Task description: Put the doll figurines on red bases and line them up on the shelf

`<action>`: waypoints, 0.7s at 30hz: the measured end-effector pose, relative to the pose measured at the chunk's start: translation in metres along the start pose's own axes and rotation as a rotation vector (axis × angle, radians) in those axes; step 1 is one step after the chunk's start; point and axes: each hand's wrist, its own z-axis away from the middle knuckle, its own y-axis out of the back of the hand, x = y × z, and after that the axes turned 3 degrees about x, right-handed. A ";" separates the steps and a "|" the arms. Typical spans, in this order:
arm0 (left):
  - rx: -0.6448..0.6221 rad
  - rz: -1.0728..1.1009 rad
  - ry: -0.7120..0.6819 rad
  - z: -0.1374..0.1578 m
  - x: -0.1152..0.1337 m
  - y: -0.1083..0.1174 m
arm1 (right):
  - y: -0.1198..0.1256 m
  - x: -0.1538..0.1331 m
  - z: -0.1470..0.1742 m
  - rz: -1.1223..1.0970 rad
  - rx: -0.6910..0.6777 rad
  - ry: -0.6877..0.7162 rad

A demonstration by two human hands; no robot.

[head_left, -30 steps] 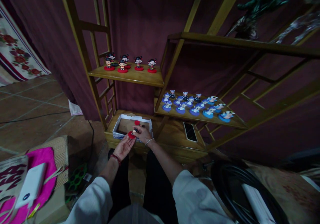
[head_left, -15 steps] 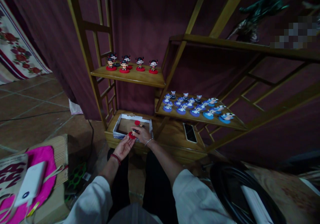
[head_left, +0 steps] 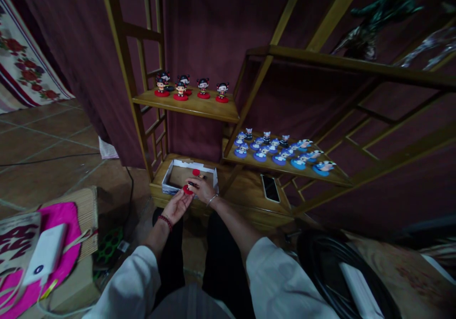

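Observation:
Between my two hands is a small figurine with a black-haired head and a round red base. My right hand grips it by the head from the right. The fingers of my left hand hold the red base from below. Both hands are over the near edge of a shallow white cardboard box. Inside the box lies another figurine, its red base showing and the rest partly behind my right hand. On the wooden shelf above stand several like figurines on red bases.
A lower shelf at right holds several figurines on blue and purple bases. A phone lies on the cabinet's bottom board. At left, a white power bank rests on a pink cloth. Coiled black cable lies at right.
The view has shifted slightly. Both hands remain on the figurine, whose red base has tilted or turned a little. Nothing has been let go.

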 end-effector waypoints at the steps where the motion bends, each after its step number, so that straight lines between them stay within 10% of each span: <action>1: -0.001 -0.004 0.007 -0.001 0.000 0.001 | 0.001 0.000 0.000 0.002 -0.006 0.006; 21: -0.004 -0.040 0.054 -0.002 0.001 0.007 | 0.004 -0.004 -0.001 0.040 -0.057 0.104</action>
